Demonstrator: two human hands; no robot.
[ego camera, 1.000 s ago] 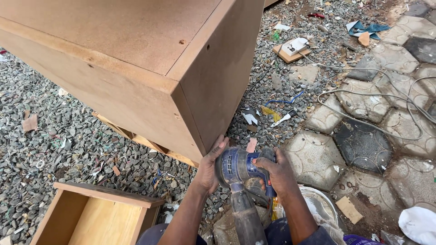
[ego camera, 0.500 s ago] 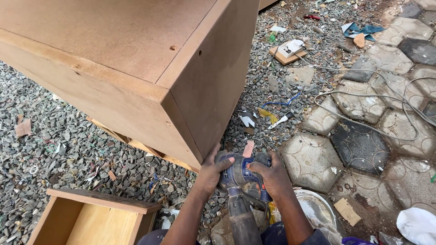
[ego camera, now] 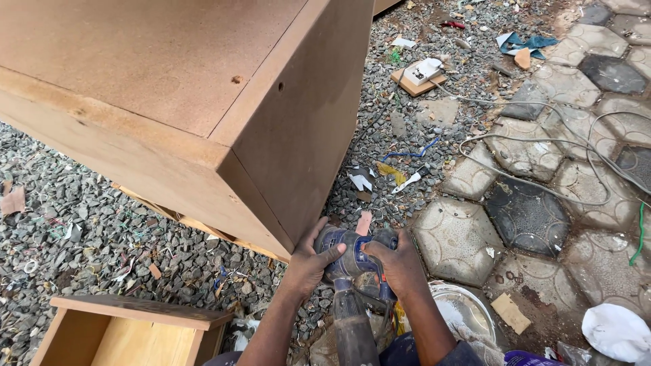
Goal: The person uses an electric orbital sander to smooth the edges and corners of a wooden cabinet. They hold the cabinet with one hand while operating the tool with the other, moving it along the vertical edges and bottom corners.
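Both hands grip a blue and grey power tool [ego camera: 352, 261] held low, just off the lower corner of a large brown fibreboard cabinet [ego camera: 203, 115]. My left hand [ego camera: 308, 261] wraps the tool's left side, thumb across its body. My right hand [ego camera: 397, 261] clasps the right side. The tool's dusty grey handle [ego camera: 354, 325] runs down toward me between my forearms. The working end is hidden under my hands.
A wooden drawer box [ego camera: 129, 332] lies on the gravel at lower left. Grey cables [ego camera: 542, 149] trail over hexagonal paving stones to a socket on a small board [ego camera: 420, 73]. A round metal lid [ego camera: 468, 315] and a white bag [ego camera: 614, 332] sit at lower right.
The cabinet corner sits closer and larger in view than before. Both hands keep the same hold on the tool, which has shifted slightly toward the cabinet.
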